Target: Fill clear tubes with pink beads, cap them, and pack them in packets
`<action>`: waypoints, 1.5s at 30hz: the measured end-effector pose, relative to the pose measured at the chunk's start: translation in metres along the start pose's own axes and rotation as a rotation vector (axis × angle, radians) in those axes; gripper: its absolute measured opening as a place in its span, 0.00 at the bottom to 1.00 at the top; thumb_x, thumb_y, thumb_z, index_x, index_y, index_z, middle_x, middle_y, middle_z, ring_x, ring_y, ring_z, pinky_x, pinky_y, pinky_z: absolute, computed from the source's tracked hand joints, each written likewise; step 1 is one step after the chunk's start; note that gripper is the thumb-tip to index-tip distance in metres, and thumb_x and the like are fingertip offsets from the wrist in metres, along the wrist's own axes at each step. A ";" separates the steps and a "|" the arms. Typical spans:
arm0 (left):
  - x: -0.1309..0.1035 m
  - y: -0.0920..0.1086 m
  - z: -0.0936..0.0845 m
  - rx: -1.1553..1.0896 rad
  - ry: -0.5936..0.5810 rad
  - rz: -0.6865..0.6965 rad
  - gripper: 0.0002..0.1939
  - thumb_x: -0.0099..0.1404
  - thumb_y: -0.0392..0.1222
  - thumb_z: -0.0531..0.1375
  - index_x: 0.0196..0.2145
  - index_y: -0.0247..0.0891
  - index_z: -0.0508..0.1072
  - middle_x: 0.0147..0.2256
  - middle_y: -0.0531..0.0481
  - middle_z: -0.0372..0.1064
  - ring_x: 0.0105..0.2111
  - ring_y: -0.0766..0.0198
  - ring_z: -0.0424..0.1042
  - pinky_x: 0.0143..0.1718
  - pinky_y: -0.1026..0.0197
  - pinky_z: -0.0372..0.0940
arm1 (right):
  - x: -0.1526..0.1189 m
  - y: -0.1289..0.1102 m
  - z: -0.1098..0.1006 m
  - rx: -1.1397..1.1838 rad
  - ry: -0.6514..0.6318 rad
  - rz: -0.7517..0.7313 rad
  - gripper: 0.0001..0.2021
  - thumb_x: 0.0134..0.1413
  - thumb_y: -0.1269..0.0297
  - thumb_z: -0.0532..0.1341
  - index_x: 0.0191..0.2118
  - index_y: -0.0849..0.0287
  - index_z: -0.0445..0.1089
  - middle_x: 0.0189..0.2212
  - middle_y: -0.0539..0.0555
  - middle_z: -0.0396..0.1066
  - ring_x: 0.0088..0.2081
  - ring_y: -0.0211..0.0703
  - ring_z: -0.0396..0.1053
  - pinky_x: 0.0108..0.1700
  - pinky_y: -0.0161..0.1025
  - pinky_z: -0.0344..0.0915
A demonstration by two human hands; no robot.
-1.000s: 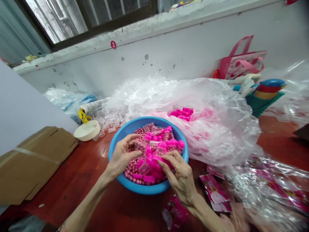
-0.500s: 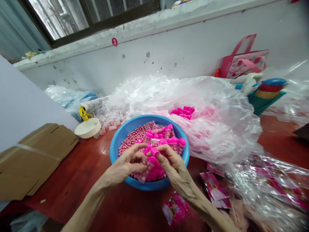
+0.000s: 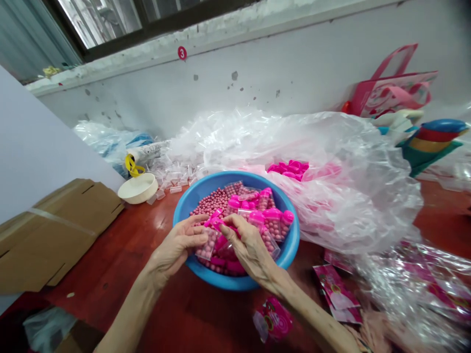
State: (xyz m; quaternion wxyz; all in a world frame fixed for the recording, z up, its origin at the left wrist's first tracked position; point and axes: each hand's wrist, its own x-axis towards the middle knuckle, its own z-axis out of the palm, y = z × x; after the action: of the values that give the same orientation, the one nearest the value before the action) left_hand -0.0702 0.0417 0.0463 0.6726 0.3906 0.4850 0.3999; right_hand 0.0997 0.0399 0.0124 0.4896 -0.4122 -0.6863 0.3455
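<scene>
Grips with the left hand (image 3: 175,245) a small clear container (image 3: 206,243) of pink beads, a little below and left of the frame's centre. Pinches with the right hand (image 3: 250,247), between thumb and fingers, a magenta cap (image 3: 214,219) at the container's top; cannot tell whether fully seated. Best to steady the clear walls lightly, tilt the mouth as little as possible and push the cap squarely rather than sideways, to avoid a crooked fit or spilled beads.

Has beneath both hands a blue basin (image 3: 235,283), with loose pink beads (image 3: 211,200) toward the upper left and capped, bead-filled containers (image 3: 273,223) toward the right. Shows beyond, right of centre, a crumpled translucent bag (image 3: 360,196) with magenta pieces (image 3: 289,169) in or on the plastic; cannot tell which. Spreads loose clear containers (image 3: 171,174) left of centre, near a round white dish (image 3: 138,190). Includes pink printed packets (image 3: 336,289) at lower right and folded cardboard (image 3: 62,233) at far left.
</scene>
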 end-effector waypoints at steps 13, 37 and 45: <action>-0.019 -0.009 -0.004 0.177 0.079 0.244 0.31 0.52 0.32 0.66 0.53 0.34 0.62 0.28 0.56 0.73 0.26 0.69 0.69 0.27 0.66 0.63 | -0.006 0.004 0.000 0.186 0.042 0.081 0.12 0.61 0.55 0.55 0.34 0.59 0.68 0.29 0.50 0.71 0.31 0.39 0.68 0.34 0.35 0.62; -0.067 -0.027 0.033 0.439 0.189 0.677 0.06 0.59 0.32 0.64 0.34 0.41 0.78 0.38 0.50 0.75 0.40 0.63 0.72 0.41 0.67 0.67 | -0.012 0.005 -0.003 0.267 0.225 0.057 0.06 0.57 0.61 0.61 0.36 0.55 0.72 0.26 0.46 0.70 0.28 0.35 0.67 0.33 0.33 0.64; -0.078 -0.039 0.042 -0.020 0.073 0.360 0.05 0.60 0.36 0.64 0.36 0.39 0.77 0.32 0.51 0.77 0.32 0.65 0.75 0.38 0.65 0.70 | -0.021 0.003 -0.002 0.259 0.227 0.051 0.04 0.56 0.62 0.62 0.37 0.54 0.74 0.26 0.45 0.73 0.27 0.34 0.70 0.32 0.31 0.67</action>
State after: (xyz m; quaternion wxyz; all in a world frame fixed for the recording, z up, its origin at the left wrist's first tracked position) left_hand -0.0396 -0.0503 0.0465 0.5760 0.4494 0.4275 0.5325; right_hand 0.1063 0.0220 0.0023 0.6040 -0.3993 -0.5657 0.3946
